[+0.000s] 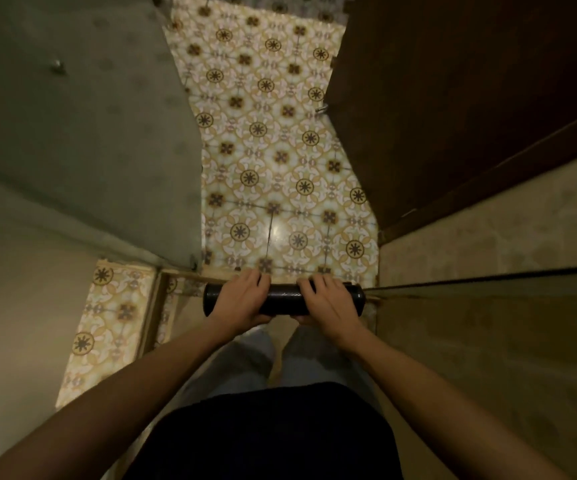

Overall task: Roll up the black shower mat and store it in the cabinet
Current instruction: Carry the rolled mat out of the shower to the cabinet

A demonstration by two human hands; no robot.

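The black shower mat [283, 299] is rolled into a tight horizontal cylinder and held out in front of my body above a patterned tile floor. My left hand [240, 299] wraps around its left part, fingers over the top and thumb below. My right hand [326, 303] grips the right part the same way. Both round ends of the roll stick out past my hands. No cabinet can be made out for certain.
A narrow strip of patterned floor [273, 150] runs ahead. A grey-green wall [82, 133] stands on the left and a dark brown wooden door [470, 98] on the right. A beige tiled wall [487, 323] is at near right. A raised tiled step [107, 323] lies at lower left.
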